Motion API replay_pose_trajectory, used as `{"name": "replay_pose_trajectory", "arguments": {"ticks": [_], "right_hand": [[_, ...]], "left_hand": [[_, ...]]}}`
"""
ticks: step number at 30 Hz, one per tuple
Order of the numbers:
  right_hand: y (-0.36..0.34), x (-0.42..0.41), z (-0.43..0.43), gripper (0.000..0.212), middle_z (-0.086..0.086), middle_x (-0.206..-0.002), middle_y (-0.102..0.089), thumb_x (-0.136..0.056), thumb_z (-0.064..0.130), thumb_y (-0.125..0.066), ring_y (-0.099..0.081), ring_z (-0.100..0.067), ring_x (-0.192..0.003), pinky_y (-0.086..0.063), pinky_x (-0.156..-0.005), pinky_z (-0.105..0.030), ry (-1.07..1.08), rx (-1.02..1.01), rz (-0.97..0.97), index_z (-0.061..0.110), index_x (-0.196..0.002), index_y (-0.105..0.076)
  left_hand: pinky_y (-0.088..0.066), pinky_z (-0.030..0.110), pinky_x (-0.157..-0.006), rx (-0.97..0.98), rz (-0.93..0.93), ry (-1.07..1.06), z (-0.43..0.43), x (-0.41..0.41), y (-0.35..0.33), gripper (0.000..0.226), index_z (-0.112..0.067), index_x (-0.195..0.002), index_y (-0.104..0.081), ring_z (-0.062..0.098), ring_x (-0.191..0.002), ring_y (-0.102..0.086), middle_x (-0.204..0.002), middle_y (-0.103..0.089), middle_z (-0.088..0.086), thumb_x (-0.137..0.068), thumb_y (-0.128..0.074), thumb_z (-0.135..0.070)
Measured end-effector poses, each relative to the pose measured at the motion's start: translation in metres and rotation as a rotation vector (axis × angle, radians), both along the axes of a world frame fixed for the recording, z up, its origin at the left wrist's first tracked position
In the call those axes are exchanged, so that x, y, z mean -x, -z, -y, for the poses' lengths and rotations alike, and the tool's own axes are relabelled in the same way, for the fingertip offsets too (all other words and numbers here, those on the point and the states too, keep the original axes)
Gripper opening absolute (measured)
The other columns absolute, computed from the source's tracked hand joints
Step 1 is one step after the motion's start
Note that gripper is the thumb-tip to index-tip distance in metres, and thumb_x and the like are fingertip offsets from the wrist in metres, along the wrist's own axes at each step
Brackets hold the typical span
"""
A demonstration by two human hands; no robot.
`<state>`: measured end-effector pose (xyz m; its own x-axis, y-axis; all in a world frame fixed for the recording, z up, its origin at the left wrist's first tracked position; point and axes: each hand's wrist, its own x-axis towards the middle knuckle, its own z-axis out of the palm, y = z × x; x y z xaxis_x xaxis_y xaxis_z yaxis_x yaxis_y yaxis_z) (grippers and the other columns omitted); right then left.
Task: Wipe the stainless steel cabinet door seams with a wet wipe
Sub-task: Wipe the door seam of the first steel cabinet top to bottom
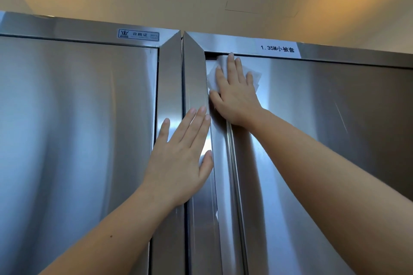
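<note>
Stainless steel cabinet door seams run as dark lines between each door and its frame. The first one, the left seam (157,87), stands at the right edge of the left door (73,129), below a small sticker (138,34) on the top rail.

Just right of it, the left hand (183,163) lies flat across the two frame posts (169,78) in the middle of the frame. Its grip is wide, the fingers straight, and it holds nothing (it looks like a brace).

Further right, the right door seam (206,57) turns the corner at the upper centre of the frame. The right hand (237,98) lies there with its fingers spread and straight, pressing the wet wipe (254,77) flat against the top left corner of the right door (324,129). The middle fingertip reaches the horizontal seam under the rail. This grip is also wide, with no pinch; the wipe is held only by pressure against the steel.

The wipe looks thin, soft and limp. Being damp, it should cling to the metal and slide easily, but it may bunch or slip from under a flat palm. Folding it over a fingertip would probably push it into the narrow gap better.

A white label (278,48) sits on the rail at the upper right.
</note>
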<state>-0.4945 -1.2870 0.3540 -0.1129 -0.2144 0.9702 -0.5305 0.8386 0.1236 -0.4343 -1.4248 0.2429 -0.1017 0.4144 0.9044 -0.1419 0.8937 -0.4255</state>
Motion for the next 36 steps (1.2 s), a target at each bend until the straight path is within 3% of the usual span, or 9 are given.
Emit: {"name": "replay_pose_trajectory", "arguments": {"ticks": [6,16,22,27,36], "right_hand": [[0.025,0.007,-0.005,0.060,-0.013,-0.154,0.016,-0.098,0.034,-0.032,0.016,-0.025,-0.142,0.007,-0.111,-0.044,-0.003,-0.025,-0.037,0.011,-0.149,-0.009],[-0.017,0.000,0.003,0.057,-0.016,-0.153,0.018,-0.097,0.031,-0.028,0.015,-0.027,-0.142,0.006,-0.111,-0.048,0.013,0.032,-0.011,0.008,-0.148,-0.013],[-0.003,0.001,0.004,0.057,-0.015,-0.154,0.014,-0.096,0.028,-0.029,0.012,-0.026,-0.142,0.003,-0.112,-0.048,0.009,0.026,-0.030,0.005,-0.147,-0.014],[0.024,0.000,0.003,0.059,-0.013,-0.155,0.015,-0.096,0.025,-0.030,0.013,-0.026,-0.142,0.004,-0.112,-0.046,-0.005,0.005,-0.024,0.004,-0.147,-0.010],[0.081,-0.002,-0.001,0.060,-0.015,-0.154,0.016,-0.095,0.023,-0.029,0.014,-0.029,-0.142,0.002,-0.111,-0.047,0.039,-0.044,0.002,0.004,-0.147,-0.005]], "left_hand": [[-0.024,0.055,-0.106,-0.020,0.020,0.004,-0.001,-0.002,0.001,0.061,-0.005,-0.141,-0.037,0.024,-0.137,-0.031,-0.148,-0.032,0.008,-0.088,-0.024,-0.033],[-0.020,0.054,-0.107,-0.024,0.043,0.003,-0.001,-0.003,0.001,0.061,-0.007,-0.142,-0.035,0.023,-0.138,-0.027,-0.149,-0.029,0.006,-0.088,-0.023,-0.035],[-0.006,0.044,-0.111,-0.065,0.085,0.004,-0.001,-0.002,0.002,0.072,-0.015,-0.146,-0.017,0.013,-0.141,-0.005,-0.154,-0.012,-0.002,-0.084,-0.020,-0.052],[-0.005,0.046,-0.112,-0.092,0.102,-0.021,-0.005,0.000,0.013,0.078,-0.012,-0.147,-0.014,0.016,-0.143,-0.006,-0.155,-0.009,0.001,-0.081,-0.023,-0.054],[-0.017,0.049,-0.108,-0.088,0.057,0.016,-0.010,0.002,0.049,0.072,-0.002,-0.142,-0.032,0.026,-0.140,-0.022,-0.151,-0.025,0.012,-0.082,-0.034,-0.042]]}}
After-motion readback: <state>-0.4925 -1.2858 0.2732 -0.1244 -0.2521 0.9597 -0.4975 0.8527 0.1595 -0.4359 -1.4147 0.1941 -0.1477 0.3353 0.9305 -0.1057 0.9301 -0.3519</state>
